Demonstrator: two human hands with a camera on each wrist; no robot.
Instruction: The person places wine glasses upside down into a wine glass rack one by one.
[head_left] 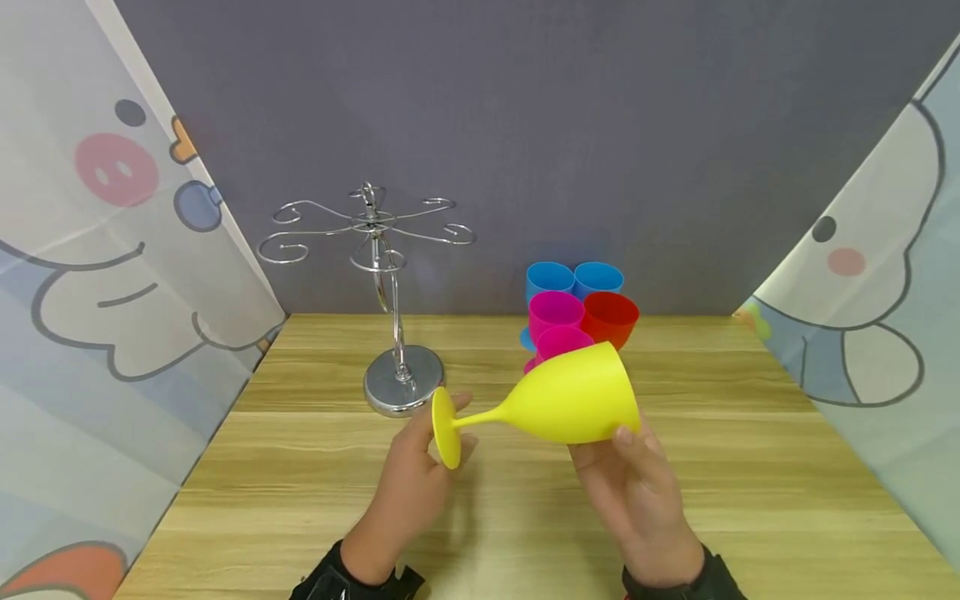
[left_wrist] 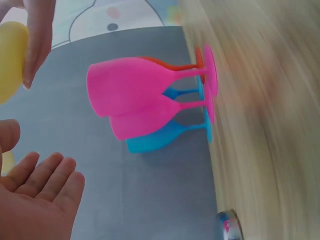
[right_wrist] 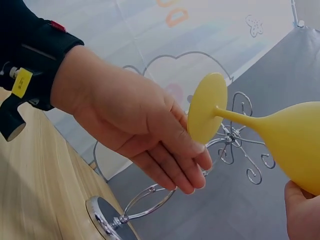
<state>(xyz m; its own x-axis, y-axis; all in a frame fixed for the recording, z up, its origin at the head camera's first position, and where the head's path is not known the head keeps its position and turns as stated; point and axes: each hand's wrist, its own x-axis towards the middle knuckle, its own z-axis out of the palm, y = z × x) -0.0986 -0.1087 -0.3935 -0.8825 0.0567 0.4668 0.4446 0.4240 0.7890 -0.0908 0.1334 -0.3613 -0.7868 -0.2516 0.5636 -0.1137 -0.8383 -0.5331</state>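
A yellow plastic goblet [head_left: 570,396] lies sideways in the air above the table. My right hand [head_left: 637,508] grips its bowl near the rim, thumb on the near side. The goblet's foot [head_left: 446,427] points left toward my left hand [head_left: 411,483]. In the right wrist view, that hand's fingers [right_wrist: 170,167] are extended, with the thumb close beside the foot; whether they touch, I cannot tell. The left wrist view shows the left palm [left_wrist: 35,215] spread and facing up, and part of the goblet's bowl [left_wrist: 11,62] under the right hand.
A chrome rack [head_left: 403,379] with curled arms stands at the back left. Behind the yellow goblet, two pink goblets [head_left: 556,312], a red goblet [head_left: 611,317] and two blue goblets [head_left: 550,277] stand upright close together. A grey wall [head_left: 600,150] rises behind the wooden table [head_left: 712,433].
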